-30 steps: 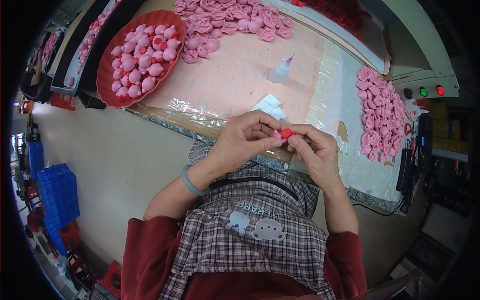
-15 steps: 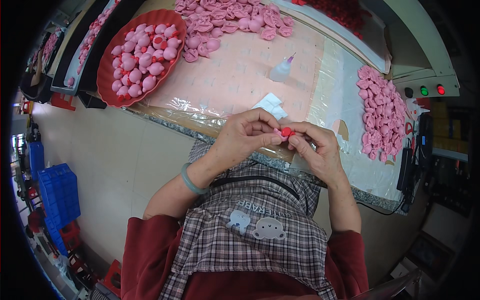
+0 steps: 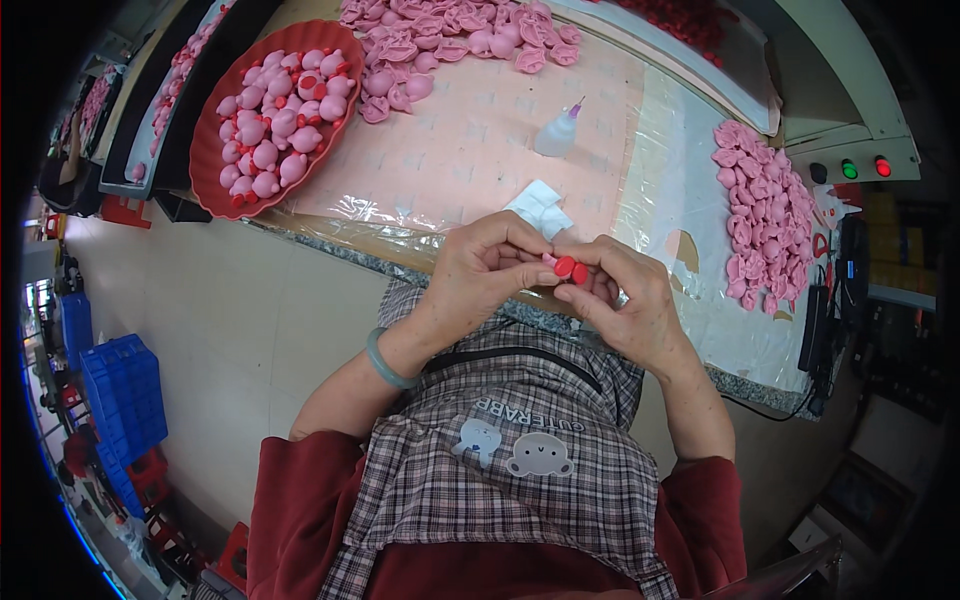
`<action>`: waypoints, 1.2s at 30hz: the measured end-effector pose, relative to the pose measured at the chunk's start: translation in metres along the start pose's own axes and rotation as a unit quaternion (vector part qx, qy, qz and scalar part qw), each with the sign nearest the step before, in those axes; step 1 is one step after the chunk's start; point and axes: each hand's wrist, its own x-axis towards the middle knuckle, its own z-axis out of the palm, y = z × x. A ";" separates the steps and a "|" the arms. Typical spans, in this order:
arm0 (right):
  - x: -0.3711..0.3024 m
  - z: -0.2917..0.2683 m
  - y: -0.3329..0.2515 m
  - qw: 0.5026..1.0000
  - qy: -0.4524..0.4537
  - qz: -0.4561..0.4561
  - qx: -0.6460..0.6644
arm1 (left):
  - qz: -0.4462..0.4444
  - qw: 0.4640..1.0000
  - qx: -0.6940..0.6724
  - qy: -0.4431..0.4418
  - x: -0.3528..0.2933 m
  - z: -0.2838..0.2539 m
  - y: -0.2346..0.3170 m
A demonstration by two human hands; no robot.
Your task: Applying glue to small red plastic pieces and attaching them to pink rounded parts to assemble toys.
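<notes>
Between my two hands, just over the table's near edge, is a small pink piece with two round red parts [image 3: 567, 268]. My left hand [image 3: 487, 268] pinches its pink end between thumb and fingers. On the other side my right hand [image 3: 622, 290] grips it close to the red parts, with thumb and fingers closed. Most of the pink portion is hidden by my fingers. Just beyond my hands lies a folded white tissue [image 3: 540, 207]. Farther back stands a small white squeeze bottle [image 3: 556, 135] with a purple needle tip.
A red scalloped basin [image 3: 205, 170] at the left holds several pink pieces with red parts. Loose pink pieces are heaped at the back [image 3: 450, 30] and at the right [image 3: 765, 215]. A machine panel [image 3: 875, 170] with lit buttons stands far right. Blue crates [image 3: 125, 385] are on the floor.
The held piece has turned, so both red parts now face up side by side. My right hand has shifted slightly left around it. The whole view has moved a little.
</notes>
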 end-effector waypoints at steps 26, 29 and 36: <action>0.007 0.011 0.008 0.998 0.069 0.009 -0.003 | 0.043 0.999 -0.014 0.011 0.003 0.003 0.000; 0.007 0.017 0.004 0.993 0.107 -0.013 -0.039 | 0.060 0.998 -0.012 0.024 0.004 0.002 0.000; 0.009 0.013 0.012 0.996 0.071 0.013 0.043 | 0.018 1.000 0.015 0.008 0.004 0.004 0.009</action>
